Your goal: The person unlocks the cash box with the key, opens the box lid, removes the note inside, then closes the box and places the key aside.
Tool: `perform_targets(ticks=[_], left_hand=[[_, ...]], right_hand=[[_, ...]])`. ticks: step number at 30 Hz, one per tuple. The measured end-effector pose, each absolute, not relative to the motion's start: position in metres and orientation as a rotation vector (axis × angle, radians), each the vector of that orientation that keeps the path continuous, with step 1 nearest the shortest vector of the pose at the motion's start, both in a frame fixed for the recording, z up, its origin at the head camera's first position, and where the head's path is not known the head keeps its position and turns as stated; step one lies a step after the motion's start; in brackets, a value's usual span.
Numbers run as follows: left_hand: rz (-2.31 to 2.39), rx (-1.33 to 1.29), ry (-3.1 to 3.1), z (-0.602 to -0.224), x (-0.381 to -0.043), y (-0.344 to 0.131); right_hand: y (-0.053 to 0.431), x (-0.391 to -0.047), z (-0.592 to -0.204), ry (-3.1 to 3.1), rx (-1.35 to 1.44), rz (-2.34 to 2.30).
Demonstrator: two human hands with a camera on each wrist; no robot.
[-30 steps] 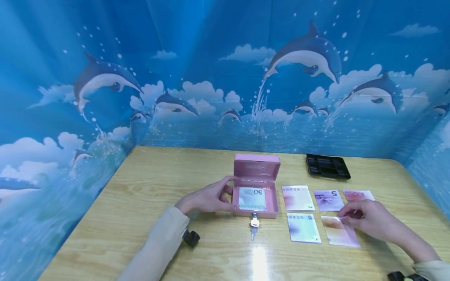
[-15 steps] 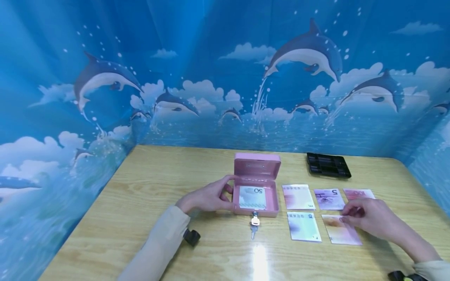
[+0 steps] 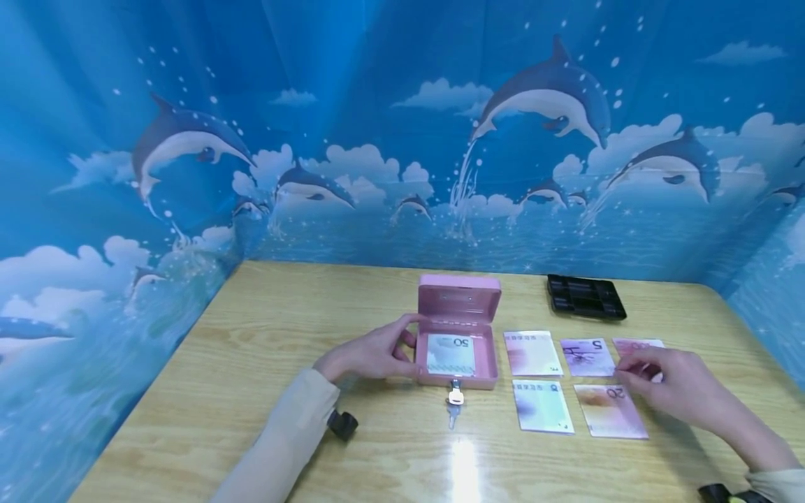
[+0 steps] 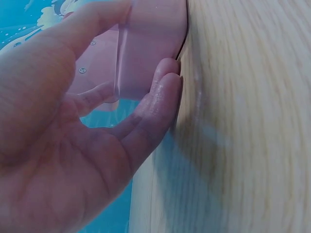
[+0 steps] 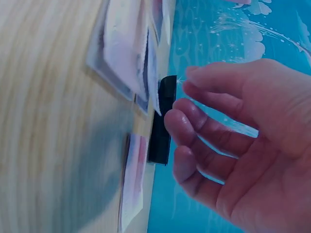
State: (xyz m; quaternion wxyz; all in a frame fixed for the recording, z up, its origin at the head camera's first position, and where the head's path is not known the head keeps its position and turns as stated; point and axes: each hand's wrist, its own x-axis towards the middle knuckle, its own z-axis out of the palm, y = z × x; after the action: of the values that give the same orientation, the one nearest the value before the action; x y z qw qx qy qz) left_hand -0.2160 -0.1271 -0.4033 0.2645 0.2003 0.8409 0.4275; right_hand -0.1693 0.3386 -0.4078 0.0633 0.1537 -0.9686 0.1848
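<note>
The pink cash box (image 3: 486, 383) stands with its lid raised, a 50 banknote (image 3: 451, 358) lying inside and a key (image 3: 455, 398) in its front lock. My left hand (image 3: 372, 353) holds the box by its left side, thumb and fingers spread along the wall; the left wrist view shows its lower fingertips down at the tabletop. My right hand (image 3: 676, 385), fingers loosely bent with nothing in them, hovers at the upper right of the 20 banknote (image 3: 608, 412). Just behind are the 5 banknote (image 3: 588, 358) and a reddish banknote (image 3: 636, 344), partly hidden by that hand.
Two more banknote piles, a pinkish one (image 3: 533, 354) and a greenish one (image 3: 543, 406), lie right of the box. Behind them sits a black compartment tray (image 3: 586, 299). A blue dolphin-print curtain (image 3: 377, 209) hangs along the wooden table's far edge.
My right hand has moved slightly right and off the front-right banknote, uncovering its printed 20. The left hand and the box have stayed put.
</note>
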Motion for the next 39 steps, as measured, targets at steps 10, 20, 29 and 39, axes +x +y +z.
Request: perform_targets(ticks=[10, 20, 29, 39], left_hand=[[1.116, 0.530, 2.299, -0.404, -0.216, -0.127], [1.124, 0.522, 2.291, -0.404, -0.217, -0.128], [1.125, 0.503, 2.292, -0.404, -0.219, -0.127], [1.143, 0.510, 2.277, -0.404, -0.219, -0.127]], right_hand=[[0.321, -0.166, -0.393, -2.838, 0.469, 0.744], [0.294, -0.169, -0.377, -2.918, 0.448, 0.853], [0.269, -0.176, -0.371, -2.831, 0.590, 0.915], [0.240, -0.180, -0.376, -2.822, 0.697, 0.963]])
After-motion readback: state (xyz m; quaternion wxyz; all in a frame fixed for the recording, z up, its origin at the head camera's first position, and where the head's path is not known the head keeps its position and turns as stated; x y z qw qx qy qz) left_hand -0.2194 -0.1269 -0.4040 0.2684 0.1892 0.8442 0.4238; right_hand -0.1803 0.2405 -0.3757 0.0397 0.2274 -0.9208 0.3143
